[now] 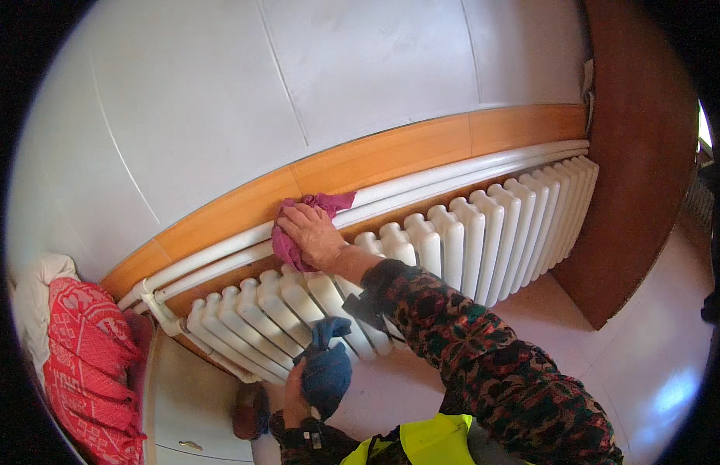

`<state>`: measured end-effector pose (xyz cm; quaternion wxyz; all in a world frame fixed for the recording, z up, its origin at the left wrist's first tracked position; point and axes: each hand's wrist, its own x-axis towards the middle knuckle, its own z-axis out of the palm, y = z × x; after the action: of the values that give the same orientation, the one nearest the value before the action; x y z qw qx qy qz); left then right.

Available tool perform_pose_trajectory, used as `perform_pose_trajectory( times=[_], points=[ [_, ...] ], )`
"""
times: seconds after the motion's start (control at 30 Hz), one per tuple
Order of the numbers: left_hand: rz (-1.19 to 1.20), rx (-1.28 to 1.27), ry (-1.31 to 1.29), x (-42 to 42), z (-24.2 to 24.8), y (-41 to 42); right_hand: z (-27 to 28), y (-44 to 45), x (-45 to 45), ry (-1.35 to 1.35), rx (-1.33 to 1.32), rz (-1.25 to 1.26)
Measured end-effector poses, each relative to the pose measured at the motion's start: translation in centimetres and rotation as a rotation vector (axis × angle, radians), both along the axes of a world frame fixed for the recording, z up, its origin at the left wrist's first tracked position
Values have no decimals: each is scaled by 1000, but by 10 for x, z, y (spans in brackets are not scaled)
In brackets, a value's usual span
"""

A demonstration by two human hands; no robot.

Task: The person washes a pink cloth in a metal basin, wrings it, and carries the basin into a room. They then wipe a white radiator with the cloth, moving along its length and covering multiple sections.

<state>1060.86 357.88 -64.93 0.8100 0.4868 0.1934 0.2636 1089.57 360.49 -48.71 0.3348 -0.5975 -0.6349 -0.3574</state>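
My right hand (313, 233) presses a crumpled magenta cloth (287, 250) against the two white heating pipes (406, 192) that run along the wall. Part of the cloth sticks out past my fingers onto the upper pipe. Lower down, my left hand (295, 386) grips a bunched dark blue cloth (326, 375) in front of the radiator; most of its fingers are hidden behind the cloth. The white column radiator (464, 244) stands just below the pipes, and my right forearm crosses over it.
An orange-brown wooden strip (389, 142) lines the pale wall (371, 64) above the pipes. A dark brown wooden panel (633, 151) rises at the right end. To the left are a red patterned fabric bundle (89, 354) and a light cabinet (191, 401) with a small handle.
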Motion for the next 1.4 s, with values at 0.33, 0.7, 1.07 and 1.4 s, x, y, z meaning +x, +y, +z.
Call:
perform_pose_trajectory(
  times=[0.33, 0.7, 1.07, 1.4],
  points=[
    [153, 423, 150, -22, -41, 54, 21, -162, 187, 88, 65, -460],
    [-57, 445, 297, 10, -12, 40, 19, -85, 98, 1, 35, -175],
    [-121, 145, 202, -5, -37, 39, 28, -149, 170, 167, 92, -381],
    [-120, -349, 176, 18, -59, 45, 29, -101, 117, 69, 60, -303]
  ],
)
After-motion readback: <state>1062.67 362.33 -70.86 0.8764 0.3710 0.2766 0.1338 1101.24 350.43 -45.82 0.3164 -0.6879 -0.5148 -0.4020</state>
